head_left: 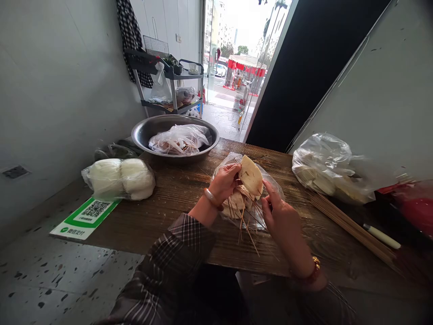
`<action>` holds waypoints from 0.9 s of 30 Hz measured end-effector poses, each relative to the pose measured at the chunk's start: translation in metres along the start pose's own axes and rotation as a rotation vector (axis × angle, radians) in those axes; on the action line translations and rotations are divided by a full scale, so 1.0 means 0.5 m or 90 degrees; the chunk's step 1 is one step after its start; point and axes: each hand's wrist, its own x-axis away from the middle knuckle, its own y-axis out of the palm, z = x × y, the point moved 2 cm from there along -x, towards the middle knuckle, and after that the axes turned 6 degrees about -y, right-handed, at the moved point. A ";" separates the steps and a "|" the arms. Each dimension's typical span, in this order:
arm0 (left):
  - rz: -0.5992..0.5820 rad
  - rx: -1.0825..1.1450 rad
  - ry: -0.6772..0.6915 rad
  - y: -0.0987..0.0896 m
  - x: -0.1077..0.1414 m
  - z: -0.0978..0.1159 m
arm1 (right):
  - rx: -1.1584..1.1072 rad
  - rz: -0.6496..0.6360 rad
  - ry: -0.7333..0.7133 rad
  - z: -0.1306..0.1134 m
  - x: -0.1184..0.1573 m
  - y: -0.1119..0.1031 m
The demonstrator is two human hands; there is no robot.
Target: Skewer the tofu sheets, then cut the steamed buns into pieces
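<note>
A slice (pixel 251 175) is between left hand (pixel 223 185) and right hand (pixel 281 214), above skewered pieces (pixel 235 204) on the table (pixel 172 203). Ahead and left of the left hand stands a basin (pixel 142 135); farther left lies a QR sign (pixel 87 219). Right of the right hand lie sticks (pixel 352 229).

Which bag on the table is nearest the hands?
The bag under the skewered pieces, by the left hand and right hand; the left bag, right bag and bag in the basin lie farther.

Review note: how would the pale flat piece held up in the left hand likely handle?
The pale flat piece looks thin, so it is probably light. Pinched near one edge by the left hand, it shows little sag, suggesting some stiffness. Small marks on its face hint that it might tear.
</note>
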 end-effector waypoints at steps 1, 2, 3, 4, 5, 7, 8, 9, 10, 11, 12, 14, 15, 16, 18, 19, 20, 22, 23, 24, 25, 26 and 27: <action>0.000 0.009 0.003 0.001 0.000 0.001 | -0.010 0.002 0.006 0.001 -0.002 0.002; -0.001 0.022 0.005 0.001 0.001 0.002 | -0.021 0.006 0.013 0.002 -0.003 0.004; -0.003 0.038 0.004 0.003 0.001 0.003 | -0.035 0.009 0.019 0.004 -0.004 0.006; -0.006 0.055 -0.004 0.004 0.001 0.004 | -0.049 0.013 0.024 0.006 -0.004 0.008; -0.010 0.072 -0.017 0.006 0.002 0.005 | -0.061 0.015 0.028 0.008 -0.003 0.010; -0.022 0.095 -0.063 0.010 0.002 0.005 | -0.075 0.021 0.038 0.011 -0.001 0.011; -0.027 0.095 -0.087 0.012 0.003 0.003 | -0.078 0.023 0.044 0.013 0.000 0.011; -0.035 0.089 -0.105 0.013 0.004 0.001 | -0.079 0.022 0.050 0.014 0.000 0.011; -0.045 0.078 -0.111 0.015 0.004 -0.001 | -0.080 0.019 0.054 0.015 0.001 0.011; -0.054 0.067 -0.106 0.017 0.005 -0.002 | -0.083 0.012 0.057 0.016 0.002 0.010; -0.062 0.059 -0.092 0.018 0.006 -0.004 | -0.088 0.005 0.058 0.017 0.002 0.010; -0.068 0.056 -0.063 0.018 0.007 -0.006 | -0.114 -0.015 0.061 0.022 0.005 0.010; -0.066 0.059 -0.054 0.018 0.007 -0.006 | -0.136 -0.026 0.063 0.025 0.006 0.010; -0.061 0.062 -0.049 0.018 0.006 -0.006 | -0.162 -0.038 0.066 0.030 0.008 0.011; -0.057 0.058 -0.036 0.016 0.005 -0.003 | -0.229 -0.054 0.072 0.041 0.012 0.014; -0.059 0.052 -0.029 0.016 0.004 -0.001 | -0.266 -0.056 0.076 0.047 0.014 0.015; -0.062 0.042 -0.023 0.015 0.003 0.000 | -0.300 -0.051 0.082 0.053 0.016 0.016; -0.062 0.007 -0.018 0.013 0.002 0.004 | -0.350 -0.028 0.098 0.067 0.019 0.015; -0.054 -0.017 -0.014 0.011 0.002 0.007 | -0.363 -0.016 0.106 0.074 0.021 0.013; -0.041 -0.043 -0.006 0.010 0.003 0.010 | -0.367 -0.006 0.113 0.081 0.023 0.010; -0.025 -0.070 0.008 0.008 0.003 0.015 | -0.367 0.002 0.121 0.088 0.025 0.006; -0.009 -0.095 0.028 0.007 0.005 0.020 | -0.364 0.007 0.127 0.095 0.027 0.000; 0.006 -0.117 0.052 0.005 0.006 0.027 | -0.361 0.010 0.132 0.102 0.029 -0.006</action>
